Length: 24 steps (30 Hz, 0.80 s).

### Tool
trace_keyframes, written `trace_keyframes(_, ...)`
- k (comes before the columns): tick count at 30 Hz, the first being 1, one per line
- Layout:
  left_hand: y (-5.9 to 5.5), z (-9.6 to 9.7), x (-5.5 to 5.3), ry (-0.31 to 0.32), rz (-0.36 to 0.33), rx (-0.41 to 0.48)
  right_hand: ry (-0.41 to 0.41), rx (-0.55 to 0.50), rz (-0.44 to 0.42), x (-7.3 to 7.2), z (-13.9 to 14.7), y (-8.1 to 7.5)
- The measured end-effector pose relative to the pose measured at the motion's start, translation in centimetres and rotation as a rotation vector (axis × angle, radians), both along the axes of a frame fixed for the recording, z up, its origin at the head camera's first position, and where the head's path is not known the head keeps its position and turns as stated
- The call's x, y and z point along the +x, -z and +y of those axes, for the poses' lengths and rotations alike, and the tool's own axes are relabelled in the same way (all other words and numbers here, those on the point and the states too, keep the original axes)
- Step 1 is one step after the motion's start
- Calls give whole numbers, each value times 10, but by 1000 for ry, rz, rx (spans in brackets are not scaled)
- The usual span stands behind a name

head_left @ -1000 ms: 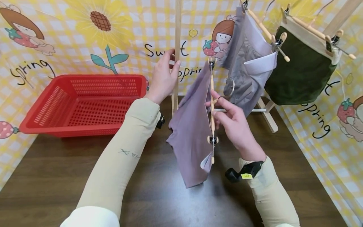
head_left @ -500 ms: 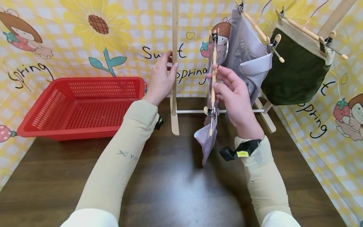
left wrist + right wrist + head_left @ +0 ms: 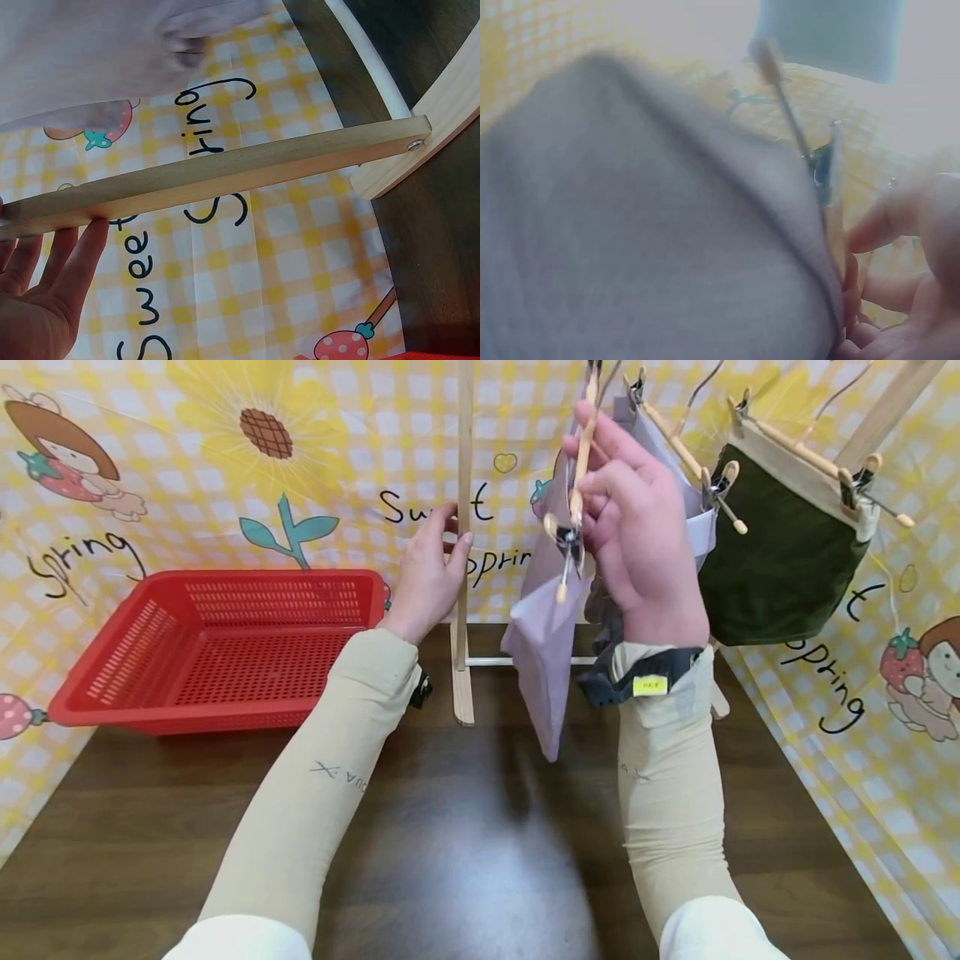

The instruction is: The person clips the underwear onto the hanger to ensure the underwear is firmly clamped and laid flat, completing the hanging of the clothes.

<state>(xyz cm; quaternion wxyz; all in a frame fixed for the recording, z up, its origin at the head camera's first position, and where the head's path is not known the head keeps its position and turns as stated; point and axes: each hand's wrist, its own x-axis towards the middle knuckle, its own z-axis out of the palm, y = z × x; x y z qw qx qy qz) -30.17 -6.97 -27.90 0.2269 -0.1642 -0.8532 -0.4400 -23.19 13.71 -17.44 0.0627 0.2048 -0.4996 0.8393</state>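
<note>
My right hand grips the wooden bar of a clip hanger, raised in front of the rack. A mauve garment hangs from its clips, and in the right wrist view the cloth fills much of the picture, blurred. My left hand holds the rack's upright wooden post at mid-height, fingers behind it. The left wrist view shows these fingers against the post. Just right of my right hand hang a grey garment and dark green shorts, each on a clip hanger.
A red perforated basket stands at the left on the dark wooden table. The rack has a wooden foot and a white lower rail. Behind is a yellow checked cloth backdrop.
My right hand has lifted the hanger with the mauve garment up and toward the rack, turning the garment edge-on and then partly back. My left hand has stayed at the post.
</note>
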Motion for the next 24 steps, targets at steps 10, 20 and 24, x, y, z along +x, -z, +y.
trace_keyframes(10,0,-1,0,-4,7,-6,-35,-8,-36,-37,-7,-26)
trace_keyframes(20,0,-1,-2,0,-26,-3,-78,40,-139,-72,-6,-14)
trace_keyframes(24,0,-2,-2,0,-31,-3,-55,79,-191,-79,-10,-7)
